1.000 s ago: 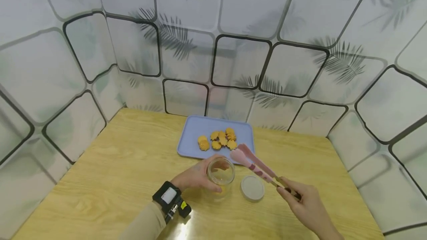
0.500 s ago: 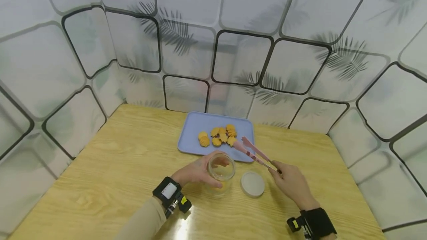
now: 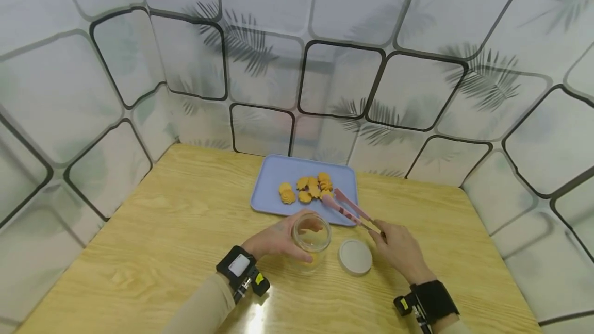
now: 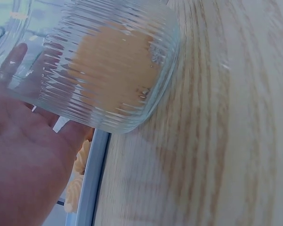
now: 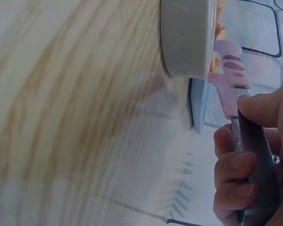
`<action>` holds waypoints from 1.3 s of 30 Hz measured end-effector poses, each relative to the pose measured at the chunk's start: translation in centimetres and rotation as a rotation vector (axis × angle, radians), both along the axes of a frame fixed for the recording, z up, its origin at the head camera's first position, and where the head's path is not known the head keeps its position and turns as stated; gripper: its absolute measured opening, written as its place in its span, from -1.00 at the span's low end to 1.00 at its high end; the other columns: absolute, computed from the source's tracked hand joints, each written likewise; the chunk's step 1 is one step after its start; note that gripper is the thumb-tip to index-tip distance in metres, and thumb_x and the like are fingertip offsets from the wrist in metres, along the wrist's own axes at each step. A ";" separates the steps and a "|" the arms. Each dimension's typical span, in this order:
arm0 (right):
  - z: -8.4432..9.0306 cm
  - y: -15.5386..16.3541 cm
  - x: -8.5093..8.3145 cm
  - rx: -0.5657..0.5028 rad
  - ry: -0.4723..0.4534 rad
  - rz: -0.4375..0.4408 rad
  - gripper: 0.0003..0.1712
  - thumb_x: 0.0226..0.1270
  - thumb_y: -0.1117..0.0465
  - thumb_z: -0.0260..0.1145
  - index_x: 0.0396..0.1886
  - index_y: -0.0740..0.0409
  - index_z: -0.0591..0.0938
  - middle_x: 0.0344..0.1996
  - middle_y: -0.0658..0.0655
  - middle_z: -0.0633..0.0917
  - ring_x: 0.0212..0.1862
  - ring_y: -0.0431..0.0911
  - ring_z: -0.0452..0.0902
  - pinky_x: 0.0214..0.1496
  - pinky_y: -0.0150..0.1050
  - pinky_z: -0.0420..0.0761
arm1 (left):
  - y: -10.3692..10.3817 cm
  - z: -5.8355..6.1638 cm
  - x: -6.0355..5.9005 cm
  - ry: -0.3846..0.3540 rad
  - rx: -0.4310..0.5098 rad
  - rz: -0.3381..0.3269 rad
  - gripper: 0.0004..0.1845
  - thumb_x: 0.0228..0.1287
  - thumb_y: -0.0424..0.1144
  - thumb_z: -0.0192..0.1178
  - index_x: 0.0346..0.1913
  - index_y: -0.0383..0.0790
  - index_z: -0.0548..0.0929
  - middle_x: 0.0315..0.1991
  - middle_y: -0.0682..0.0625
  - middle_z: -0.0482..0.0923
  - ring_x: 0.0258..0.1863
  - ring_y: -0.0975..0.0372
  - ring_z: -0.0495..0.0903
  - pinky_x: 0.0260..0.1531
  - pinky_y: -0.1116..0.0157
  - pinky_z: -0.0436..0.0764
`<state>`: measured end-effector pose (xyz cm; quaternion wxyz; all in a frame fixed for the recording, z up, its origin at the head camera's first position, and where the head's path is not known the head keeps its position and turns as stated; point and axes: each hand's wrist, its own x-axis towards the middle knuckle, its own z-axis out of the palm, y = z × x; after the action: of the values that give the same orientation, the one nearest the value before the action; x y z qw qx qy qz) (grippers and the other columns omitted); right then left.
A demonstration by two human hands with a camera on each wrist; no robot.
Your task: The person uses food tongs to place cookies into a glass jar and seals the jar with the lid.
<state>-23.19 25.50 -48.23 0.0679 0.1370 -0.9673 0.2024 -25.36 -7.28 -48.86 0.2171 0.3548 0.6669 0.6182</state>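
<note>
My left hand (image 3: 278, 241) holds a clear glass jar (image 3: 312, 238), its thumb in front and fingers round the far side. Through the ribbed wall in the left wrist view, an orange-brown cookie (image 4: 115, 68) shows at the bottom of the jar. My right hand (image 3: 399, 249) grips a pair of pink-tipped tongs (image 5: 254, 150) by the metal handles. The tips of the tongs are apart, right at a cookie (image 3: 327, 195) on the near right of the blue tray (image 3: 269, 171). Several more piped cookies (image 3: 286, 193) lie on that tray.
A round whitish lid (image 3: 355, 257) lies on the wooden table (image 3: 185, 210) between the jar and my right hand. Behind the tray and at both sides stand patterned curtain walls (image 3: 260, 128).
My right hand has moved forward and left, bringing the tongs over the tray to the cookies. My left hand keeps holding the jar in the same place.
</note>
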 end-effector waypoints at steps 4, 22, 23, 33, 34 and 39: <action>0.0 -0.1 -0.4 -0.004 0.023 0.019 -0.66 0.45 0.20 0.33 0.12 0.26 0.68 -0.73 -0.12 0.38 -0.69 -0.28 0.15 -0.63 -0.39 0.09 | -0.1 0.1 0.0 -0.010 0.017 0.001 -0.13 -0.01 -0.45 0.54 0.39 -0.13 0.37 0.35 -0.35 0.44 0.41 -0.17 0.36 0.43 -0.16 0.31; 0.6 0.5 0.5 -0.036 0.028 -0.024 -0.58 0.46 0.19 0.33 0.19 0.33 0.67 -0.21 0.29 0.80 -0.50 -0.20 0.50 -0.58 -0.35 0.24 | 0.2 0.2 -0.3 0.030 -0.068 0.017 -0.09 0.00 -0.40 0.57 0.42 -0.04 0.34 0.37 -0.23 0.47 0.38 0.14 0.43 0.43 -0.06 0.36; 0.6 0.6 0.5 -0.043 0.029 -0.018 -0.58 0.46 0.19 0.33 0.18 0.35 0.67 -0.21 0.30 0.80 -0.50 -0.19 0.49 -0.58 -0.35 0.23 | 0.2 0.1 -0.3 0.036 -0.070 0.020 -0.09 0.00 -0.40 0.57 0.42 -0.04 0.34 0.37 -0.23 0.47 0.38 0.15 0.44 0.43 -0.05 0.37; 0.3 0.5 1.5 -0.143 -0.040 -0.008 -0.55 0.49 0.17 0.31 0.21 0.39 0.63 -0.22 0.29 0.80 -0.65 -0.27 0.24 -0.62 -0.38 0.22 | 0.0 -0.1 0.2 0.033 -0.033 0.050 -0.09 -0.05 -0.44 0.58 0.40 -0.08 0.37 0.36 -0.29 0.45 0.38 0.07 0.43 0.42 -0.10 0.36; 0.4 0.5 1.7 -0.153 -0.041 -0.009 -0.55 0.49 0.18 0.30 0.21 0.39 0.63 -0.25 0.26 0.80 -0.68 -0.27 0.20 -0.63 -0.39 0.22 | 0.0 0.0 0.1 0.030 -0.028 0.051 -0.09 -0.05 -0.44 0.58 0.39 -0.07 0.37 0.36 -0.29 0.46 0.38 0.05 0.43 0.41 -0.10 0.37; 1.5 0.5 3.2 -0.189 -0.035 -0.001 -0.56 0.51 0.17 0.29 0.21 0.39 0.63 -0.34 0.17 0.79 -0.69 -0.30 0.16 -0.62 -0.39 0.23 | 0.2 0.1 0.3 0.009 -0.001 0.042 -0.10 -0.05 -0.47 0.58 0.39 -0.09 0.37 0.34 -0.31 0.45 0.38 -0.06 0.41 0.43 -0.13 0.33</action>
<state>-20.03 26.00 -46.78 0.0637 0.1259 -0.9450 0.2950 -25.11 -7.13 -48.80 0.2012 0.3433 0.6754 0.6209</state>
